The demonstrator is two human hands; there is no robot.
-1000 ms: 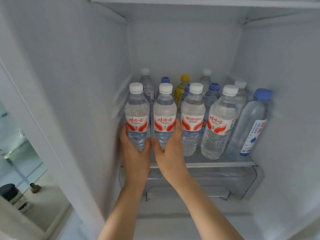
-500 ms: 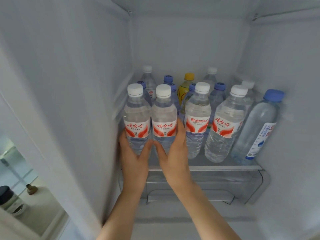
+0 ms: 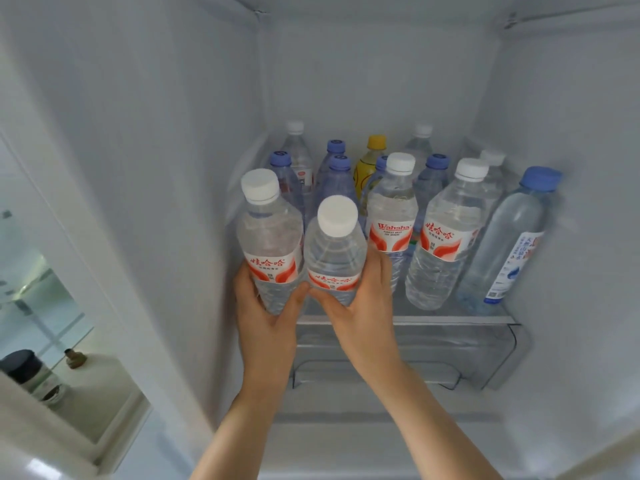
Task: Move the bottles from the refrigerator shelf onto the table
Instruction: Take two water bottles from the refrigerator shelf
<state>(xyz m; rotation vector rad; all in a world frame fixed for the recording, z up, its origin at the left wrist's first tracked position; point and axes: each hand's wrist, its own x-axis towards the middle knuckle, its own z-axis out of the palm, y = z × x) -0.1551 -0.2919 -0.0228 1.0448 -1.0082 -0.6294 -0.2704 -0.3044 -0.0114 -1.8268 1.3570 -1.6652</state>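
Bottles lifted, tilted toward you since before: your left hand (image 3: 268, 318) grips one water bottle (image 3: 271, 244), right hand (image 3: 362, 306) another (image 3: 335, 254); more stand on shelf (image 3: 450, 319) beyond.

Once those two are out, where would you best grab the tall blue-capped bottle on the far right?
Probably round the mid body of the blue-capped bottle, coming from the open front. It leans against the right wall with a neighbouring white-capped bottle close on its left.
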